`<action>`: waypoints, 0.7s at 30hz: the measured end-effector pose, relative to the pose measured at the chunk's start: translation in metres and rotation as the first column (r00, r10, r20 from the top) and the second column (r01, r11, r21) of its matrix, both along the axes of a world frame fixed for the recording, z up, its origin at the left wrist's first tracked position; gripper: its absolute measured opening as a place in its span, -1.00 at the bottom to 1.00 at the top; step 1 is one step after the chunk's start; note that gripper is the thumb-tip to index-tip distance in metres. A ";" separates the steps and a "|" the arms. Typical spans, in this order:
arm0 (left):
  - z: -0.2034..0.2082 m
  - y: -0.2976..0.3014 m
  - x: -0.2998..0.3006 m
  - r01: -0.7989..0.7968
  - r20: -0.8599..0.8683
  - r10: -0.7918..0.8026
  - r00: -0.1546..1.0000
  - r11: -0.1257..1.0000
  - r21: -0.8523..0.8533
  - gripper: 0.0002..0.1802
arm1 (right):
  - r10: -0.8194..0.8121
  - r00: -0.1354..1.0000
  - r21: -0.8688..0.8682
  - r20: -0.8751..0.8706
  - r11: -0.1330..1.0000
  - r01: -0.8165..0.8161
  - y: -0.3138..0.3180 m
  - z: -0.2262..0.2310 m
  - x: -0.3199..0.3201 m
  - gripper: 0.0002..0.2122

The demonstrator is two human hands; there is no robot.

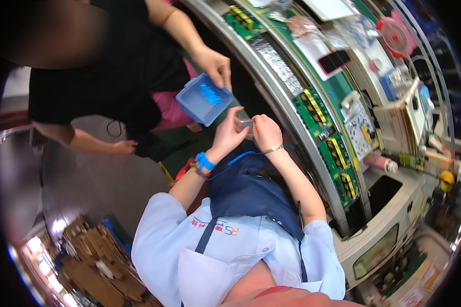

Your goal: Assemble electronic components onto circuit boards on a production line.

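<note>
My left hand (229,133), with a blue strap on the wrist, curls its thumb and fingers around one side of a small clear plastic thing (247,126). The fingers of my right hand (267,134) are closed against its other side. Whether it is a bag or a box I cannot make out. Just beyond my left hand, a co-worker's hand (215,65) grips the rim of a blue plastic bin (192,102). Small bright blue parts (210,95) lie inside that bin.
At right runs a metal-railed conveyor (276,77) carrying green circuit boards (338,158) with yellow components. Past it, a bench holds a phone (334,61), a pink fan (396,37) and a pink bottle (380,163). The co-worker (112,66) stands at left; flattened cardboard (95,261) lies lower left.
</note>
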State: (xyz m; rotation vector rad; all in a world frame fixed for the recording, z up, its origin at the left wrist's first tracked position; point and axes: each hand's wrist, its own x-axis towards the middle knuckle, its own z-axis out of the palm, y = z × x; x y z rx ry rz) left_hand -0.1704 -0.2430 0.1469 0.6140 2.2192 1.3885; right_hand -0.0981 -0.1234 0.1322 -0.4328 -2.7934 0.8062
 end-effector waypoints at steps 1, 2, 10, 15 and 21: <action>-0.007 -0.003 -0.001 0.001 -0.040 -0.001 0.999 1.000 -0.003 -0.72 | 0.051 0.999 0.004 -0.004 0.999 -0.051 -0.005 0.007 -0.005 -0.92; -0.016 -0.004 -0.001 0.016 -0.078 -0.016 0.997 1.000 0.000 -0.77 | 0.087 0.996 0.017 -0.005 0.996 -0.087 -0.007 0.011 -0.010 -0.90; -0.052 -0.035 -0.012 -0.356 0.216 0.330 0.919 0.929 0.097 -0.86 | -0.131 0.948 -0.547 0.290 0.790 0.277 0.007 -0.018 -0.034 -0.91; -0.029 -0.030 -0.006 -0.464 0.489 0.340 0.803 0.872 0.155 -0.85 | -0.186 0.953 -0.939 0.238 0.208 0.275 -0.002 -0.016 -0.052 -0.89; -0.041 -0.044 -0.002 -0.669 0.693 0.334 0.639 0.686 0.286 -0.95 | -0.091 0.961 -0.803 0.261 0.531 0.268 -0.015 0.005 -0.060 -0.85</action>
